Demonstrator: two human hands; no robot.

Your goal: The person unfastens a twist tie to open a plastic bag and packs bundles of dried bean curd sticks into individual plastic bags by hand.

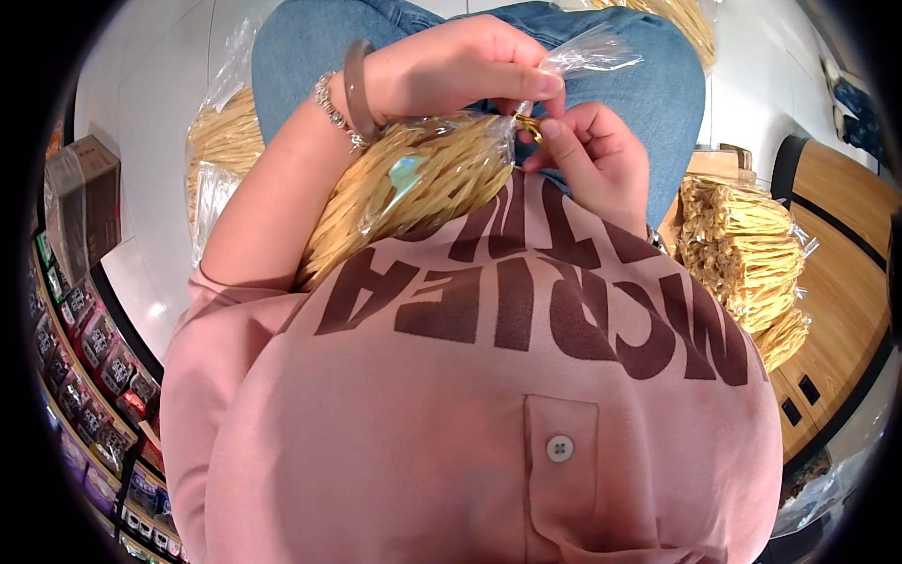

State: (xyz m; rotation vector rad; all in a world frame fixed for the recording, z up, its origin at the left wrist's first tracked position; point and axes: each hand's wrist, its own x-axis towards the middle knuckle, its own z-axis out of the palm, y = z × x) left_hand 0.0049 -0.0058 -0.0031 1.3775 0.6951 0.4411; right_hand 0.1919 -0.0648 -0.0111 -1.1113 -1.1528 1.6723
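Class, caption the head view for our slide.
Left hand pinches a clear bag of yellow strips, right hand holds its gold tie.

— Which texts are you seeing?
— Large dark letters (513,301) are standing in two rows across the pink shirt (376,423). One is looking like "A", another like "I", but whole words I am not managing to read.
— And the shelf packages (116,369)?
— They are bearing white print, too small for reading.

Room over left floor (155,197), bag (423,179) blocking lap, bundle stack (738,249) blocking right
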